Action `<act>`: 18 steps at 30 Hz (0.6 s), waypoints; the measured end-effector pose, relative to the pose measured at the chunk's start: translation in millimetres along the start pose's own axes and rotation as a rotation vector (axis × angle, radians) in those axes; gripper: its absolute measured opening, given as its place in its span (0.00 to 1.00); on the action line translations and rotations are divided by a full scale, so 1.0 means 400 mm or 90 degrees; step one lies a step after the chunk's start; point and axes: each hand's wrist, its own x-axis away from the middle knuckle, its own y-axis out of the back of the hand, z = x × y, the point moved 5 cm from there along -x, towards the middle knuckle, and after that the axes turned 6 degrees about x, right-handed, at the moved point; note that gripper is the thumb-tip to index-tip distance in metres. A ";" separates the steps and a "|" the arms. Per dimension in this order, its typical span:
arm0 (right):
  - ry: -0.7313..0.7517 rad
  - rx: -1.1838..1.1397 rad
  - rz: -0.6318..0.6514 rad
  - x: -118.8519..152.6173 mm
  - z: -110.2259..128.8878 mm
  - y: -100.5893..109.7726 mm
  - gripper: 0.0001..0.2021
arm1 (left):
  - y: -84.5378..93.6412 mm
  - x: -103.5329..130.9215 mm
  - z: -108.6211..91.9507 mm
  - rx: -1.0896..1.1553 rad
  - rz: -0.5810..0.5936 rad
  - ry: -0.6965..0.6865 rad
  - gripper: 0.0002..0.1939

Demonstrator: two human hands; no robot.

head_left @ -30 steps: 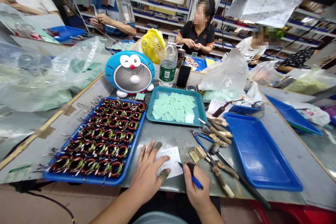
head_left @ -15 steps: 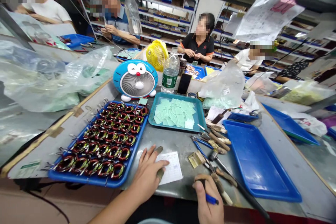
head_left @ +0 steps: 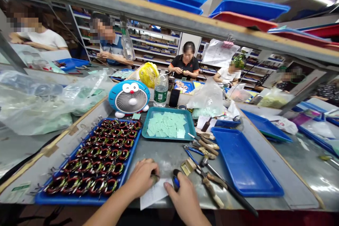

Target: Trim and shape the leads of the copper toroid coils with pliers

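A white paper slip (head_left: 152, 195) lies at the bench's near edge between my hands, turned at a slant. My left hand (head_left: 144, 176) has its fingers curled in on the slip's upper left edge, gripping it. My right hand (head_left: 185, 194) is closed around a blue pen (head_left: 176, 182), mostly hidden by the fingers, and its thumb meets the slip's right edge. Dark finger covers show on some fingertips. Left of my hands, a blue tray (head_left: 124, 174) bears rows of copper-wound ring coils (head_left: 99, 164).
A teal tray (head_left: 144, 135) of pale green squares stands ahead. Pliers (head_left: 197, 164), a soldering iron (head_left: 225, 182) and an open blue tray (head_left: 242, 162) lie to the right. Behind stand a blue cartoon-faced fan (head_left: 129, 97) and a water bottle (head_left: 160, 91). Other people sit across the bench.
My left hand has gone from spread on the slip to curled at its edge. My right hand has moved left with the pen to the slip, which is turned and nearer me. The view has tilted up.
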 end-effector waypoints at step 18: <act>-0.265 -0.583 0.034 -0.013 0.014 0.046 0.41 | -0.019 0.021 0.066 0.620 -0.084 0.130 0.28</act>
